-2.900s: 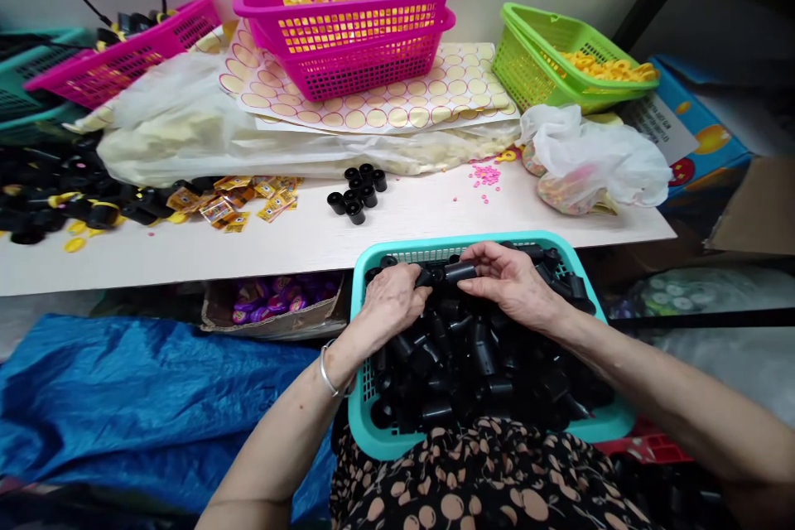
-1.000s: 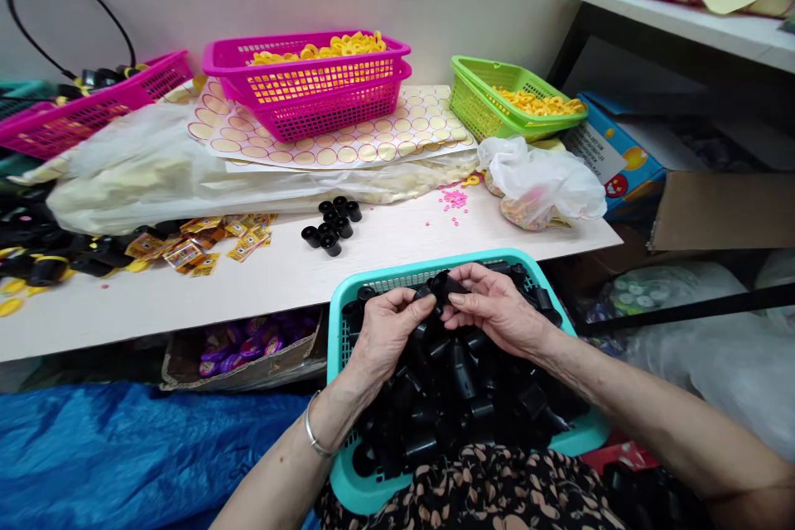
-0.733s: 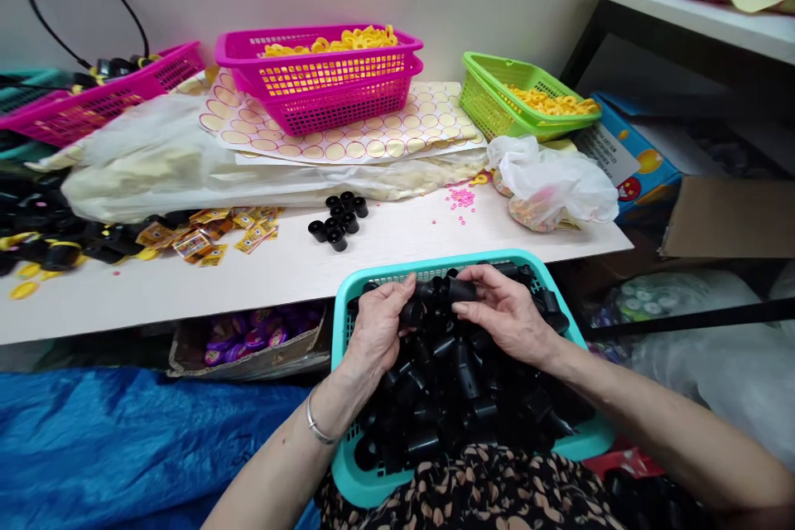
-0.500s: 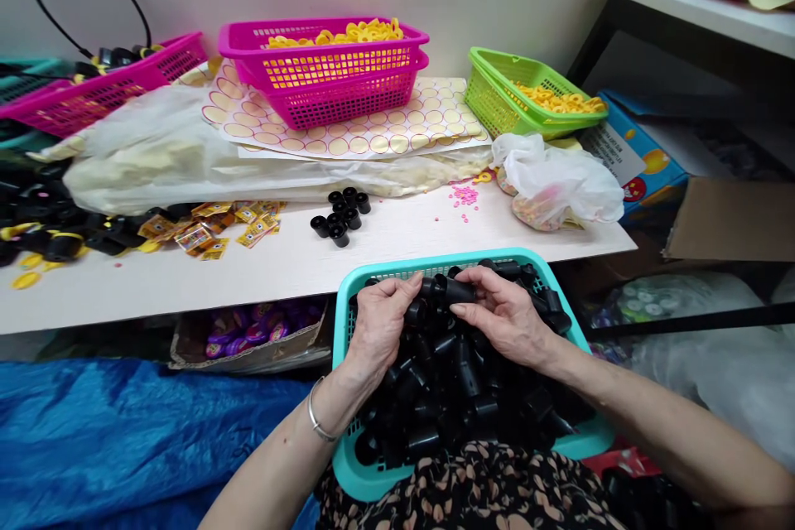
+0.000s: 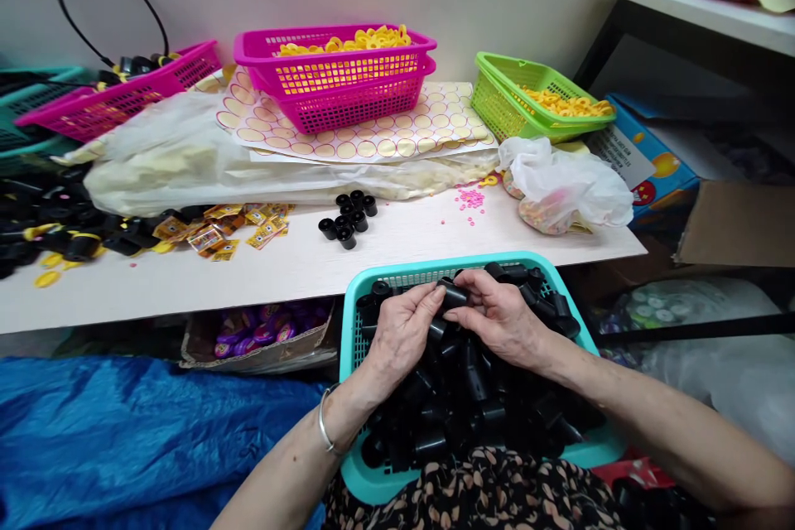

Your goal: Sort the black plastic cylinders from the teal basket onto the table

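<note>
Over the turquoise basket [image 5: 349,348], both hands meet at one black plastic cylinder [image 5: 454,293] lying roughly sideways. My left hand [image 5: 403,323], with a silver bangle at the wrist, pinches its left end. My right hand [image 5: 500,316] grips the right end between thumb and fingers. Fingertips hide both ends, so I cannot tell whether a smaller piece sits inside. Many similar loose black cylinders [image 5: 475,377] fill the basket beneath. On the table beyond stands a small group of upright black cylinders [image 5: 346,238].
The white table [image 5: 298,265] carries pink stacked baskets [image 5: 354,91] and a green basket [image 5: 509,99] with yellow rings, small pink beads [image 5: 470,198], a white plastic bag [image 5: 568,178] and orange packets [image 5: 208,238]. A carton [image 5: 261,348] of purple items sits under its edge.
My hands have drawn closer together. The smaller black piece seen at my left fingertips now meets the cylinder and is hidden. The view has shifted slightly, moving everything rightward in the picture.
</note>
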Action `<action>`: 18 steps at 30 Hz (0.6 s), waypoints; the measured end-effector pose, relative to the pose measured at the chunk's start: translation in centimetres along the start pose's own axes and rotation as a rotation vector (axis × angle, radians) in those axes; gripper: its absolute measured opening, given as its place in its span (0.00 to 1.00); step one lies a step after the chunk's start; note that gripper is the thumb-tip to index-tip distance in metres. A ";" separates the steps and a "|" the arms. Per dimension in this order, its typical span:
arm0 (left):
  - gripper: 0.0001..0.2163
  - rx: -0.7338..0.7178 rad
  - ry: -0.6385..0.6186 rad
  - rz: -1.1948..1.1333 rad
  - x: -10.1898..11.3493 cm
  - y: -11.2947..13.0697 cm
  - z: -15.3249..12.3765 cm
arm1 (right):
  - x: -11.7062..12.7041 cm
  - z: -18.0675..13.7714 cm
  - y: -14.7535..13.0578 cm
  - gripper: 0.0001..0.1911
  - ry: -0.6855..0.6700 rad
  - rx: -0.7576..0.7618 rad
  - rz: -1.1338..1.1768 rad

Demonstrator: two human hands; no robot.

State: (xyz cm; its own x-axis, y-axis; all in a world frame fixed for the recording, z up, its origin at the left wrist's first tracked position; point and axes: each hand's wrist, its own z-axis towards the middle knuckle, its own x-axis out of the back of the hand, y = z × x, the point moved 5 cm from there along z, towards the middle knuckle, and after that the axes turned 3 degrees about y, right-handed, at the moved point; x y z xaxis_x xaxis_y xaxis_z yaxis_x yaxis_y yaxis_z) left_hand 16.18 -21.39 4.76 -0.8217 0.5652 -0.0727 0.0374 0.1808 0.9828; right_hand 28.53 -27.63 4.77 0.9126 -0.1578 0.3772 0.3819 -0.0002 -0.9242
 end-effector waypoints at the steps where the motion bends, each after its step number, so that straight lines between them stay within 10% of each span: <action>1: 0.12 -0.005 0.013 0.003 0.0 0.0 0.0 | -0.1 0.1 -0.1 0.12 -0.005 0.024 -0.039; 11: 0.14 -0.108 0.190 0.172 1.9 2.0 1.0 | -1.1 2.8 -1.4 0.14 0.061 0.229 -0.123; 18: 0.18 -0.373 0.745 0.297 12.3 3.5 2.9 | -0.7 3.9 -0.8 0.12 -0.074 0.107 0.000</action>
State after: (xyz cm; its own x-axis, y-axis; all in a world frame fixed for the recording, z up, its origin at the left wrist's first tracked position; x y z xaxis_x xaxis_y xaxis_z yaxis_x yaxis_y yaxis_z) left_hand 7.86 -11.47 6.80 -0.9695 -0.1480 0.1954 0.2267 -0.2382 0.9444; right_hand 28.15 -23.70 5.45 0.9194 -0.0849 0.3840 0.3916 0.1061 -0.9140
